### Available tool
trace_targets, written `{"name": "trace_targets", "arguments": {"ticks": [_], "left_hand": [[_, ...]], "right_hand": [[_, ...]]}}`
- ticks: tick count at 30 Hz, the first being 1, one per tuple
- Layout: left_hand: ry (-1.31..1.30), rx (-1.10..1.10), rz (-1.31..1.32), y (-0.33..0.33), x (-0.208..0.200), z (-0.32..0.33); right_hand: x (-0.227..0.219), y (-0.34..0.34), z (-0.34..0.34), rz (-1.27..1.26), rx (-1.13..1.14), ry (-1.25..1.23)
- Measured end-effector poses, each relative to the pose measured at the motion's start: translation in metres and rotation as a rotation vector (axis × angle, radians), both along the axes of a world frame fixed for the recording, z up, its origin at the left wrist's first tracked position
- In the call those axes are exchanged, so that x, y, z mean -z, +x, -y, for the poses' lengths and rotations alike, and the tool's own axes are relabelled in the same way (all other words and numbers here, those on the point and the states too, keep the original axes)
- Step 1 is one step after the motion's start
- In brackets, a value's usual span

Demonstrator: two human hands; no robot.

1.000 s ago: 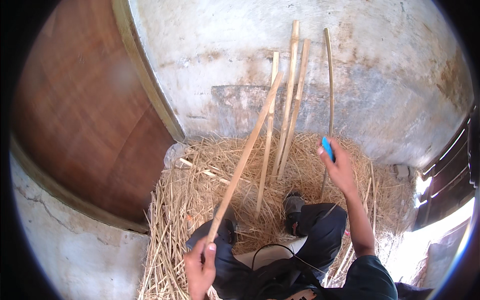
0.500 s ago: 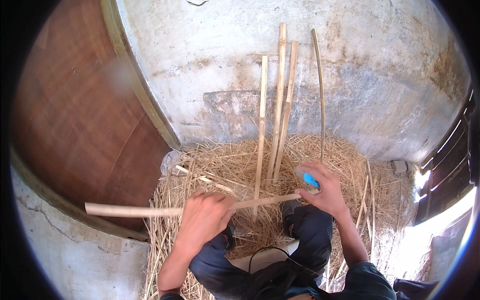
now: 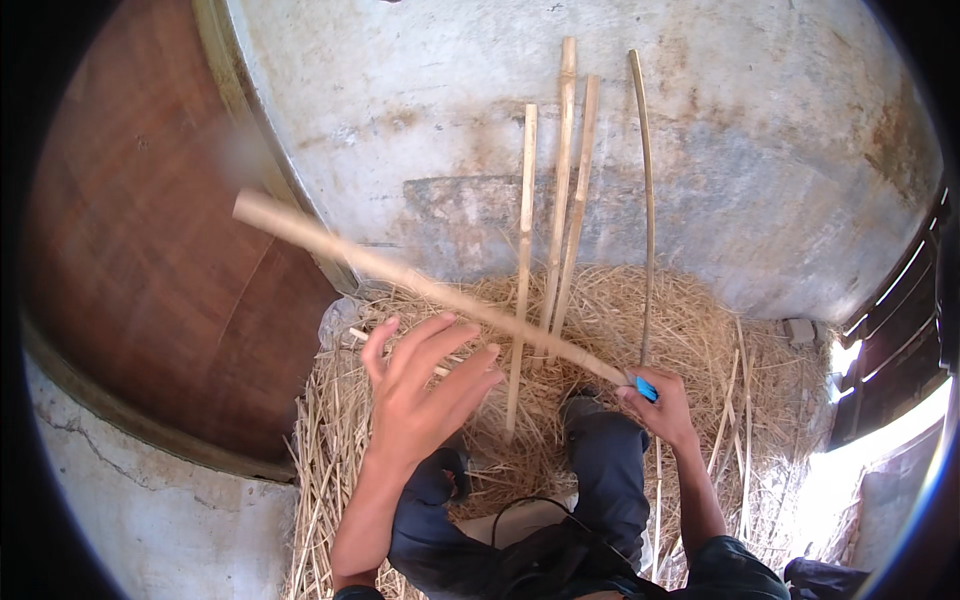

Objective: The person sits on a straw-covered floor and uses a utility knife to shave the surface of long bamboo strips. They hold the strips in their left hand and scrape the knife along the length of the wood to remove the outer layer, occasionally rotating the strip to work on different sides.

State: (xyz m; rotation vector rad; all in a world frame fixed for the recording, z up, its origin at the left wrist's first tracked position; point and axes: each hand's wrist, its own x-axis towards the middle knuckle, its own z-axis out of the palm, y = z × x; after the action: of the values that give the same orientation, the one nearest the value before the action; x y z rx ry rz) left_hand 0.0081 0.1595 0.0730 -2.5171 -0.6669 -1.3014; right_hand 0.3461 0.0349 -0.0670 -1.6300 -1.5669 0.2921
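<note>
A pale bamboo strip (image 3: 430, 288) slants across in front of me, its far end up at the left before the brown panel. My right hand (image 3: 662, 408) grips its lower end, along with a small bright-blue object (image 3: 647, 389) whose kind I cannot make out. Just below the strip, my left hand (image 3: 425, 395) is open with fingers spread, and nothing is in it. Straw (image 3: 690, 310) lies thick around my feet.
Several bamboo strips (image 3: 563, 180) lean on the stained wall (image 3: 460, 110), with a thin curved stick (image 3: 645, 190) to their right. A large brown panel (image 3: 150, 230) fills the left side. A grey block (image 3: 800, 332) sits by the right wall.
The strip has swung from nearly level to a slant, its left end rising. My left hand has let go of it and opened. My right hand has moved slightly right and down.
</note>
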Motion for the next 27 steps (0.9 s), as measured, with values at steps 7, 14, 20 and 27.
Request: {"name": "trace_targets", "arguments": {"ticks": [7, 14, 20, 27], "left_hand": [[-0.796, 0.143, 0.306, 0.011, 0.025, 0.003], [-0.863, 0.339, 0.047, 0.047, 0.050, -0.006], [-1.064, 0.310, 0.121, 0.042, 0.051, -0.001], [-0.994, 0.152, 0.138, -0.009, 0.030, 0.008]], "right_hand": [[-0.045, -0.038, -0.044, -0.409, 0.029, 0.082], [-0.124, -0.084, -0.095, -0.523, -0.182, 0.164], [-0.142, -0.107, -0.097, -0.664, -0.386, 0.090], [-0.148, -0.084, -0.094, -0.770, -0.208, 0.455]]}}
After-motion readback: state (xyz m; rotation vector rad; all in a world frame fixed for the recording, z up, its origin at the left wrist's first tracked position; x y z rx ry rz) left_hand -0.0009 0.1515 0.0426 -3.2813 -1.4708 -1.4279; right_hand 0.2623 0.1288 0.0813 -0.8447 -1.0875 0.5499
